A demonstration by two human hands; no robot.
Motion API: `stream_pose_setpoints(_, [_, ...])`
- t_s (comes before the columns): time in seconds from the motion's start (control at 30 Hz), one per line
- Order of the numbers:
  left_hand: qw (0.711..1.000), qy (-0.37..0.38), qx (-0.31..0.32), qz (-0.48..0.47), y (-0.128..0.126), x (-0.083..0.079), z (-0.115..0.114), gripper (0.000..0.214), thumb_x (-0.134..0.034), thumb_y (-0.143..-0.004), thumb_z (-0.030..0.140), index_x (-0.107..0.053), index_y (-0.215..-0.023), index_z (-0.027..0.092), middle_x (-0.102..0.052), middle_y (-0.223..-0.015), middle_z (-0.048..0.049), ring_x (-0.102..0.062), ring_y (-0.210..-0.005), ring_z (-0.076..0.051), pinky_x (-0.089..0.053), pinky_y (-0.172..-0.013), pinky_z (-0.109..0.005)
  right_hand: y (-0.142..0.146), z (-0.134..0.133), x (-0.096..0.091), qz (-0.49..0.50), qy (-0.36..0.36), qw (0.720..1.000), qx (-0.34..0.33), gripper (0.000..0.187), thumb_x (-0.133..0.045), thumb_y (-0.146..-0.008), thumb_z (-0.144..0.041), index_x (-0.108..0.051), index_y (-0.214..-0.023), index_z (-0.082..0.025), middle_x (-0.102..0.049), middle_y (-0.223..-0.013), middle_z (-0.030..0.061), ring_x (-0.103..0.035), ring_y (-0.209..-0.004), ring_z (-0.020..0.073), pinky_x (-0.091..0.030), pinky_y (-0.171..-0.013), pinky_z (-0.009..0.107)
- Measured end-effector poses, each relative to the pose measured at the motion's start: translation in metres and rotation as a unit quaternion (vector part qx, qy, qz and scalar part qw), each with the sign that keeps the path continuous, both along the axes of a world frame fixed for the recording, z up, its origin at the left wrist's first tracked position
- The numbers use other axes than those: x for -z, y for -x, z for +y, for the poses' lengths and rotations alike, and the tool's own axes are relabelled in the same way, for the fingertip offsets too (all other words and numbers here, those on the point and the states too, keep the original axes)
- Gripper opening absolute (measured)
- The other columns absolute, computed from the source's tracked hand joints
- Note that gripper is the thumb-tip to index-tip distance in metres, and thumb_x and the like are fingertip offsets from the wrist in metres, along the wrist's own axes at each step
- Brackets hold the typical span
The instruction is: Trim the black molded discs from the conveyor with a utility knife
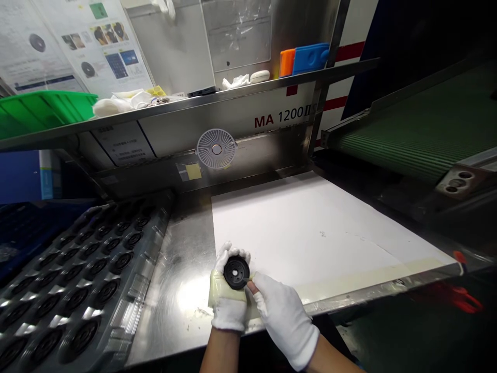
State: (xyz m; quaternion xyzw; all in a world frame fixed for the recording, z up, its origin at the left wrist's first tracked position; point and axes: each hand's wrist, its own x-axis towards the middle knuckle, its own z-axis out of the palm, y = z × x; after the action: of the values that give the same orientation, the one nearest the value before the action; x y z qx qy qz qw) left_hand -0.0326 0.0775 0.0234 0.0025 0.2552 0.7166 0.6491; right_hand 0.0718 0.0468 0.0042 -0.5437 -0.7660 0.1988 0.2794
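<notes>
A round black plastic part (pixel 236 271) with a small hole at its centre lies in my left hand (pixel 229 295), which wears a white glove with a yellowish covering. The fingers curl around the part's far edge. My right hand (pixel 281 313), also in a white glove, is closed in a pinch beside the part's right rim, its thumb tip bare. Something thin seems to stick out from that pinch toward the rim, too small to name. Both hands are over the near edge of the metal worktable (pixel 186 259).
On the left a tray (pixel 128 305) holds several similar black round parts. A white sheet (pixel 279 223) covers the table's right side. Behind stands a small white fan (pixel 216 149). A shelf above carries a green bin (pixel 46 111); a green conveyor belt (pixel 419 124) runs at right.
</notes>
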Motion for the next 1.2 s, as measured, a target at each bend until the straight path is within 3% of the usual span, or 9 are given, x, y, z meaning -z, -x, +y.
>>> stream_pose_setpoints(0.13, [0.998,0.001,0.068,0.018,0.005,0.004,-0.003,0.025,-0.056,-0.071,0.015,-0.058,-0.095,0.016,-0.058,-0.078,-0.0058,-0.059,-0.077,-0.020,-0.050,-0.074,-0.037,-0.003,0.001,0.003,-0.001,0.000,1.000,0.007,0.022,-0.035,-0.091,-0.026,-0.054,-0.081,-0.022,-0.061,-0.071,-0.0008,-0.055,-0.062,0.0156,-0.030,-0.054,0.026])
stream_pose_setpoints(0.37, [0.999,0.038,0.002,0.018,-0.001,-0.002,0.003,0.008,-0.059,-0.071,0.014,-0.055,-0.078,0.017,-0.052,-0.063,0.0007,-0.053,-0.060,-0.012,-0.047,-0.059,-0.026,-0.001,0.003,0.005,0.010,0.002,1.000,0.003,0.020,-0.036,-0.090,-0.024,-0.056,-0.088,-0.023,-0.062,-0.074,-0.0010,-0.056,-0.064,0.0155,-0.032,-0.056,0.025])
stream_pose_setpoints(0.6, [0.999,0.024,-0.016,0.015,-0.001,0.002,0.004,0.013,-0.063,-0.069,0.014,-0.056,-0.079,0.018,-0.052,-0.064,0.0021,-0.052,-0.059,-0.010,-0.047,-0.061,-0.025,-0.001,-0.003,0.001,0.035,0.041,0.998,-0.021,0.026,-0.033,-0.093,-0.030,-0.054,-0.080,-0.023,-0.060,-0.069,-0.0020,-0.055,-0.061,0.0145,-0.032,-0.054,0.024])
stream_pose_setpoints(0.77, [1.000,0.015,0.003,0.014,-0.001,0.000,0.003,0.010,-0.062,-0.071,0.016,-0.056,-0.078,0.018,-0.051,-0.063,0.0018,-0.053,-0.060,-0.011,-0.048,-0.060,-0.026,-0.004,0.002,-0.001,0.005,0.008,1.000,0.004,0.018,-0.037,-0.090,-0.023,-0.055,-0.085,-0.024,-0.061,-0.072,-0.0017,-0.055,-0.064,0.0156,-0.030,-0.056,0.026])
stream_pose_setpoints(1.0, [0.999,0.008,-0.047,0.016,-0.002,0.002,0.005,0.011,-0.062,-0.070,0.013,-0.058,-0.079,0.018,-0.056,-0.066,0.0022,-0.055,-0.063,-0.010,-0.049,-0.069,-0.025,0.007,-0.005,0.001,-0.002,0.015,1.000,-0.009,0.025,-0.035,-0.092,-0.028,-0.052,-0.074,-0.022,-0.059,-0.065,-0.0022,-0.053,-0.058,0.0141,-0.028,-0.052,0.025])
stream_pose_setpoints(1.13, [0.999,0.009,0.032,0.033,0.002,-0.001,-0.001,0.024,-0.055,-0.072,0.016,-0.060,-0.095,0.015,-0.061,-0.087,-0.0092,-0.060,-0.085,-0.022,-0.050,-0.075,-0.038,0.000,0.000,-0.001,0.000,0.003,1.000,-0.016,0.022,-0.035,-0.092,-0.026,-0.054,-0.081,-0.022,-0.061,-0.072,-0.0009,-0.056,-0.065,0.0157,-0.031,-0.056,0.025])
stream_pose_setpoints(1.2, [0.997,0.002,0.073,0.017,0.004,-0.001,-0.002,0.023,-0.053,-0.071,0.017,-0.060,-0.093,0.014,-0.061,-0.084,-0.0101,-0.060,-0.081,-0.023,-0.051,-0.069,-0.037,-0.006,0.003,0.000,-0.003,-0.002,1.000,-0.002,0.020,-0.037,-0.091,-0.025,-0.056,-0.088,-0.023,-0.062,-0.075,-0.0006,-0.057,-0.066,0.0161,-0.030,-0.056,0.026])
